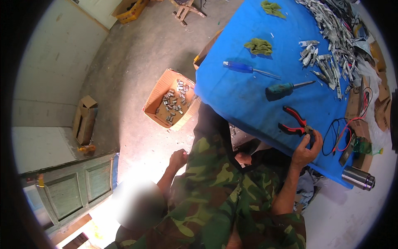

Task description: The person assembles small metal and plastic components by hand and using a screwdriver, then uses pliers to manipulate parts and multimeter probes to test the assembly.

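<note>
My right hand (307, 150) is at the near right part of the blue-covered table (248, 93). Its thumb and fingers close round the jaw end of a pair of pliers (293, 121), whose red and black handles point away to the left. My left hand (178, 158) hangs low beside my camouflage-clad leg, off the table. Its fingers are curled in, and whatever they may hold is hidden. Beyond the pliers lie a dark green-handled screwdriver (280, 91) and a blue-handled screwdriver (239, 67).
Grey metallic strips (329, 33) heap up at the far right. Green cloths (258, 46) lie near the screwdrivers. An open cardboard box (155, 97) on the floor holds small metal pieces. Black and red wires (340, 135) and a steel flask (357, 178) are at the right edge.
</note>
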Available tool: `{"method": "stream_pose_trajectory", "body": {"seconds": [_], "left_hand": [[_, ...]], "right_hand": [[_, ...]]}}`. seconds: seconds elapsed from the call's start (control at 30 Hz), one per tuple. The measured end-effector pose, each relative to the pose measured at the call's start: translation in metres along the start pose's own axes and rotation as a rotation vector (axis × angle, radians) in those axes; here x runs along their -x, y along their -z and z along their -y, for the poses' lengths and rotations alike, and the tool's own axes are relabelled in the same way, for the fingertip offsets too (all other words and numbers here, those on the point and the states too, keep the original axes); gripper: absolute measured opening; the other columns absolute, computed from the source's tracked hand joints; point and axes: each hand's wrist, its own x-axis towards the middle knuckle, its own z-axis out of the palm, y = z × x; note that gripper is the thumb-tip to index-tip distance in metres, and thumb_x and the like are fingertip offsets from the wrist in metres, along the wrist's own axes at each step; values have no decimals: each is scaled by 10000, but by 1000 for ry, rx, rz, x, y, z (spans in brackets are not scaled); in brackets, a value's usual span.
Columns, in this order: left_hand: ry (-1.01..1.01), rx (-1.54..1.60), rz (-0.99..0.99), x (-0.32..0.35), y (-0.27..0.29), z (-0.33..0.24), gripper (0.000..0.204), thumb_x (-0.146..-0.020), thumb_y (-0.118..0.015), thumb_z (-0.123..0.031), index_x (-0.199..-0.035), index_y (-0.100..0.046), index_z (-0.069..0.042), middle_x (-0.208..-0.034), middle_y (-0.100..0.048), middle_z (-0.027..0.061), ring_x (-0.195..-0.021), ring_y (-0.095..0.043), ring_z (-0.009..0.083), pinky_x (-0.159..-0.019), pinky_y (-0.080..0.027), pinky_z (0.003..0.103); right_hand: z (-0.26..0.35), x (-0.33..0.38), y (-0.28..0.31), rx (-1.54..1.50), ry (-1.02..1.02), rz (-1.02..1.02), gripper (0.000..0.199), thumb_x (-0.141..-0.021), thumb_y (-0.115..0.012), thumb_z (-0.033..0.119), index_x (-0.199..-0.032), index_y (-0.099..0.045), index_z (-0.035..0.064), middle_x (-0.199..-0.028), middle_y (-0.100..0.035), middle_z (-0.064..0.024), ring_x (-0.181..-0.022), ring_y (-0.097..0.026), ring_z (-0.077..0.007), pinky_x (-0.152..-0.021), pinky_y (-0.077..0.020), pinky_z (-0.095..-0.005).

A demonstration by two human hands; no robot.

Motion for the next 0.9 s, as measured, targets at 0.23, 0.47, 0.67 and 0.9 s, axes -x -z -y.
{"method": "stream_pose_trajectory", "body": {"seconds": [0.23,0.47,0.67,0.9], "left_hand": [[-16,10,7,-12,-29,2,219,-878,-714,-267,-988,-719,-77,-911,-748,171,-899,-730,373,-768,-564,459],[41,127,24,-10,-53,15,250,-890,-603,-280,-994,-713,-82,-943,-726,234,-934,-694,457,-812,-546,548],[107,84,71,5,-71,49,260,-897,-597,-288,-995,-713,-78,-985,-731,224,-957,-697,439,-829,-554,542],[138,86,55,-7,-68,65,259,-900,-588,-294,-953,-706,-69,-965,-728,225,-946,-694,453,-832,-551,563]], "right_hand": [[-1,2,-3,109,9,5,257,-938,-622,40,-1175,-668,-48,-1246,-647,-192,-1175,-614,-352,-1039,-476,-443],[8,2,-4,122,-31,59,284,-954,-602,54,-1216,-663,-36,-1274,-643,-187,-1201,-604,-348,-1065,-452,-445],[-3,5,-8,155,21,36,291,-955,-593,52,-1225,-658,-31,-1279,-644,-182,-1202,-602,-346,-1064,-454,-447],[-23,7,-7,115,31,65,278,-946,-591,45,-1206,-649,-36,-1229,-653,-181,-1148,-622,-348,-1033,-474,-441]]}}
